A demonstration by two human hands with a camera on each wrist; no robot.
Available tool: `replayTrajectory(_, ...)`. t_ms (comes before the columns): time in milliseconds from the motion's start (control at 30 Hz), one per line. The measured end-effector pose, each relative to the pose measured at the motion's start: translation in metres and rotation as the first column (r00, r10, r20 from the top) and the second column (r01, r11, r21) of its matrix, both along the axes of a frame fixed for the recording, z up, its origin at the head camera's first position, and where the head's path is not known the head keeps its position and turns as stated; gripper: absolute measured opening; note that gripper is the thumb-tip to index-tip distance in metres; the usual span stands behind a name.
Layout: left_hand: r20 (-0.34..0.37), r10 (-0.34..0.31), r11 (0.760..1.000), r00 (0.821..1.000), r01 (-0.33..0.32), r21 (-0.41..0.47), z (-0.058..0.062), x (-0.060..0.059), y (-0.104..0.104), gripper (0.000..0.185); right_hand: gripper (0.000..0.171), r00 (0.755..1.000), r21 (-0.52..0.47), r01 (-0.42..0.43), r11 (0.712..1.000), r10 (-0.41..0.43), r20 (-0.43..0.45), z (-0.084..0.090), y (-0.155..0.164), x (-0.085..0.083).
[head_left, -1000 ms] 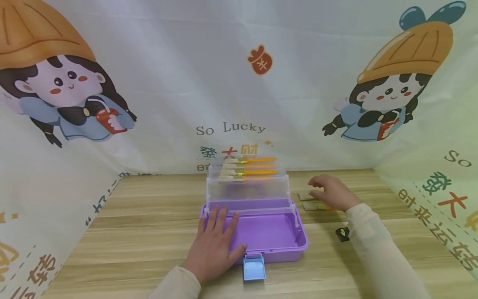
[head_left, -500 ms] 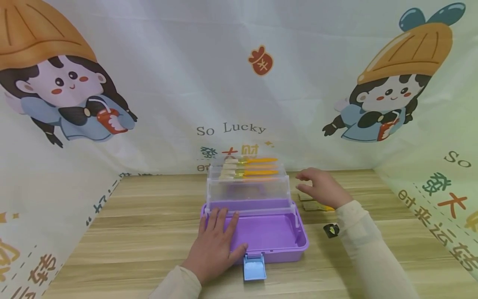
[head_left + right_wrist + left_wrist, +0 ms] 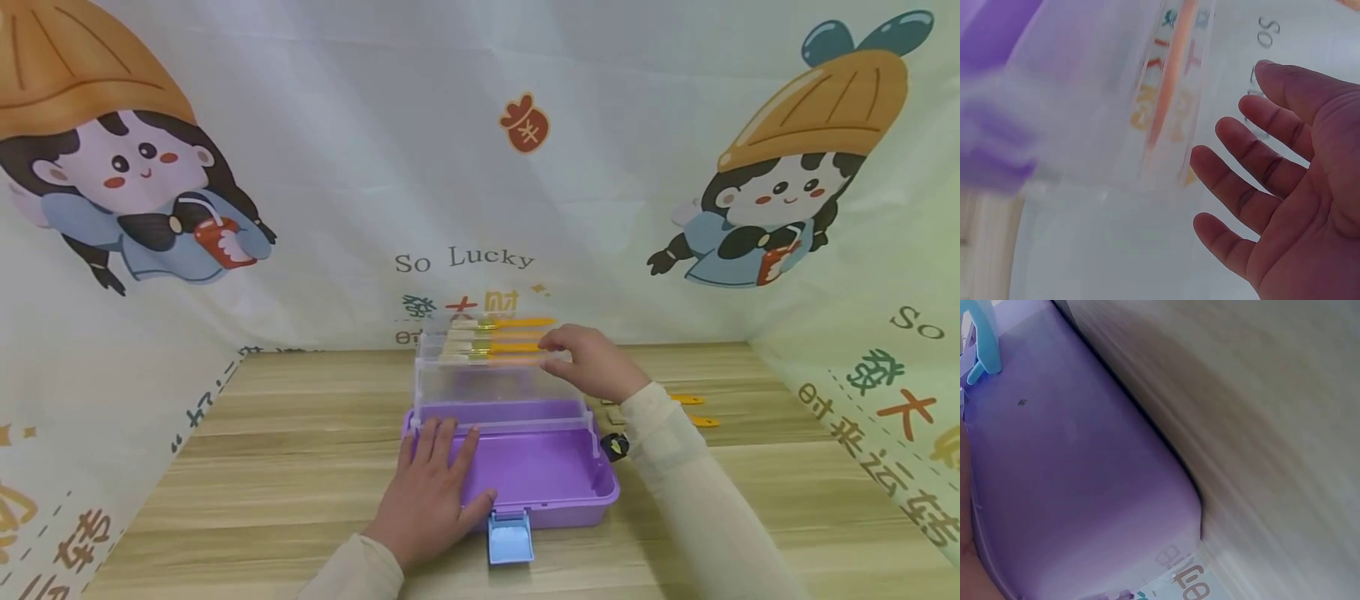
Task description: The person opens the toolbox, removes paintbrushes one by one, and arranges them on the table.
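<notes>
Half done, by the look of it: showing at least two brushes (image 3: 501, 323) on the clear raised tier (image 3: 435, 382) of a purple box (image 3: 570, 515) mid-worktop (image 3: 285, 475), but apparently still needing to deal with two loose brushes (image 3: 705, 422) to the box's right, partly hidden in the head view. Also leaving out a black item (image 3: 617, 447) near the box, and not yet fastening the pale blue latch (image 3: 511, 540). Laying the left hand (image 3: 431, 492) with spread fingers over the near left rim, gripping nothing, seemingly steadying the box. Holding the right hand (image 3: 596, 358), relaxed and carrying nothing, close by the handles on the tier; not showing clearly whether touching them.

From the right wrist, revealing the palm and parted fingers, turned away in the head view, plus an orange handle (image 3: 1174, 69) through clear plastic. From the left wrist, catching a dark speck (image 3: 1022, 402) on the outer wall, not visible from the head, but missing every brush. Only from the head, taking in both pairs together.
</notes>
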State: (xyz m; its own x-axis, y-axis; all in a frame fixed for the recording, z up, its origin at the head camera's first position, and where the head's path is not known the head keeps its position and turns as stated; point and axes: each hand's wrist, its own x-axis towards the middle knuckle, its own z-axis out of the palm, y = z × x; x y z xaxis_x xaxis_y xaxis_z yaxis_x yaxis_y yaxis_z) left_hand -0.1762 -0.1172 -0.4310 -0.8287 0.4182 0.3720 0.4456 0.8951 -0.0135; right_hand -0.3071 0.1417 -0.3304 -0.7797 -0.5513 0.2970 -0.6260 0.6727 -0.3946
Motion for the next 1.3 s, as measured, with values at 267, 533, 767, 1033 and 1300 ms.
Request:
replayTrajectory(267,-0.031,-0.008,1.000,1.000,0.008,0.006,-0.002,-0.001,-0.002,0.078,0.031,0.998,0.023,-0.069,0.997,0.069,-0.008,0.008,-0.028,-0.008)
replayTrajectory(533,-0.005,0.007,1.000,1.000,-0.007,-0.006,0.000,0.000,-0.002,0.078,0.030,0.995,0.052,-0.098,0.994,0.096,0.037,0.011,-0.045,-0.019)
replayTrajectory(767,-0.026,-0.002,1.000,1.000,0.002,0.004,-0.001,0.000,-0.002,0.078,0.028,0.988,0.110,-0.125,0.986,0.114,0.100,0.006,-0.058,-0.029)
replayTrajectory(1033,-0.046,-0.005,1.000,0.999,0.006,0.003,-0.001,-0.001,-0.003,0.078,0.025,0.982,0.250,-0.182,0.951,0.164,0.094,0.008,-0.065,-0.036)
replayTrajectory(1300,-0.021,0.001,1.000,1.000,-0.001,-0.002,-0.002,0.000,-0.002,0.078,0.032,0.974,0.321,-0.186,0.928,0.133,0.181,0.011,-0.069,-0.038)
